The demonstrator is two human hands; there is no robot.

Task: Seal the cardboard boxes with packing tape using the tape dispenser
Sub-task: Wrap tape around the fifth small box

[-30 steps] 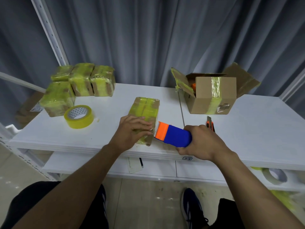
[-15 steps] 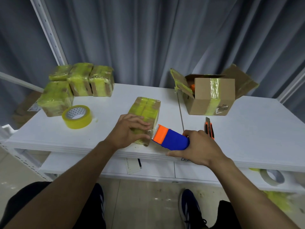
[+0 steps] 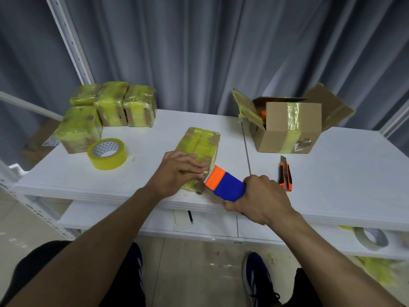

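arms [image 3: 106,235]: bare, as far up as can be seen
leg cloth [image 3: 39,260]: black
shoes [image 3: 257,278]: dark blue, white stripes on the side

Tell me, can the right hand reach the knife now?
Likely yes: the knife lies close beside the right hand, nothing between. But that hand grips the dispenser, so it is full.
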